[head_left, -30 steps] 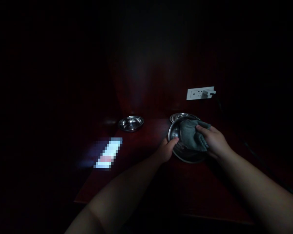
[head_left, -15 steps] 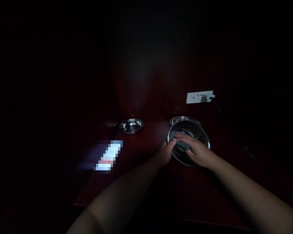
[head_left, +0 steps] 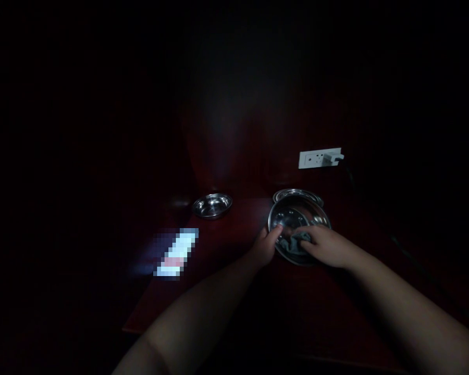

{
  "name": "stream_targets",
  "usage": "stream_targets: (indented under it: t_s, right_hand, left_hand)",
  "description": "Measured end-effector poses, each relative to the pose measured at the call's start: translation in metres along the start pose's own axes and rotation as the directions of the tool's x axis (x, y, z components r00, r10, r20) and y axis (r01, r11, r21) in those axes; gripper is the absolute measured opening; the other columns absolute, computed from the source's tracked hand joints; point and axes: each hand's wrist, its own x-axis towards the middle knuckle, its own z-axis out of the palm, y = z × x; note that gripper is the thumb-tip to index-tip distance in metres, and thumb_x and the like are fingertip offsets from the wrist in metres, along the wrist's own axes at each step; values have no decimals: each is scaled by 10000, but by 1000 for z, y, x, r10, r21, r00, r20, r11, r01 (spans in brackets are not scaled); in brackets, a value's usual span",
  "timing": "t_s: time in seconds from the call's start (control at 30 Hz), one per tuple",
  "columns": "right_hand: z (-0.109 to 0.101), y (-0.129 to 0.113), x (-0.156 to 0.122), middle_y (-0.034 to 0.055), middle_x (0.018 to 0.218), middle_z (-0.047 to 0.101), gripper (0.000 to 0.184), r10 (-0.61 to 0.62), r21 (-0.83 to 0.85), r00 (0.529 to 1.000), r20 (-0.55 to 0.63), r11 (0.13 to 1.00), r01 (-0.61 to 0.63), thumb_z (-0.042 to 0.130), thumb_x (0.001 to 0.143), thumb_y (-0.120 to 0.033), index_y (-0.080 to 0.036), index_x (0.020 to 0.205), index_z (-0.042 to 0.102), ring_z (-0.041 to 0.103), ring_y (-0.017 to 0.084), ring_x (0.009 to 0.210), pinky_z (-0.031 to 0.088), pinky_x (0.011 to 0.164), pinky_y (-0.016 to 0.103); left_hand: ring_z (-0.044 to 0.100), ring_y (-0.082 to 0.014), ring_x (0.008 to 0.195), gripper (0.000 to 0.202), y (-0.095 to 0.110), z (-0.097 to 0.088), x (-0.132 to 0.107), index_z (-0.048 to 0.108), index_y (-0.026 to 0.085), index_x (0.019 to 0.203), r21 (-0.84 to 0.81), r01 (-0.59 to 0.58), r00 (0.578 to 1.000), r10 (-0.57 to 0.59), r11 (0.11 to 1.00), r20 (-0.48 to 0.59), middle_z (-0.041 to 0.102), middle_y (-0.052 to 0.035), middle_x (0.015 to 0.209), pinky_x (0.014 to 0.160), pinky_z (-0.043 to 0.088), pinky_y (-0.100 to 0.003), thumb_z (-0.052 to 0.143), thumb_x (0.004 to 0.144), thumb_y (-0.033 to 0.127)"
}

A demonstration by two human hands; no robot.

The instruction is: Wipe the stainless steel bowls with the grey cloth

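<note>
A round steel plate (head_left: 297, 216) is tilted up on a dark red table (head_left: 226, 255). My left hand (head_left: 264, 247) grips its left rim, thumb over the edge. My right hand (head_left: 323, 246) presses a bunched grey cloth (head_left: 293, 242) against the plate's lower inside, fingers closed over it. Most of the cloth is hidden under that hand. Behind the held plate lies another steel plate (head_left: 297, 195), only its far rim showing.
A small steel bowl (head_left: 212, 205) stands at the back left of the table. A lit, blurred-out screen (head_left: 176, 254) lies at the left edge. A white wall socket (head_left: 315, 158) with a plug and dark cable is behind. The surroundings are dark.
My right hand drew the cloth from the plate's upper right down to its lower inside, bunching it smaller. The left hand kept hold of the rim.
</note>
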Motion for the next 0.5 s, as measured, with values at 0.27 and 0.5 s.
stream_targets:
  t_s: [0.27,0.5]
  right_hand:
    - [-5,11,3,49,862,656,252,116,109,956,-270,990,-90,426,724,-173,-196,895,610,599,186,788,441,727,292]
    - [-8,17,6,22,726,611,234,212,242,826,-521,966,-95,417,732,-199,-194,874,602,569,168,658,432,605,275]
  left_hand:
    - [638,-227,854,376,-5,-4,6,653,122,935,-42,7,999,-9,999,-50,700,-78,843,844,457,-355,608,710,419]
    - [635,-247,886,379,-12,-13,10,658,134,935,-11,43,995,-44,999,-91,703,-77,809,888,439,-383,635,688,421]
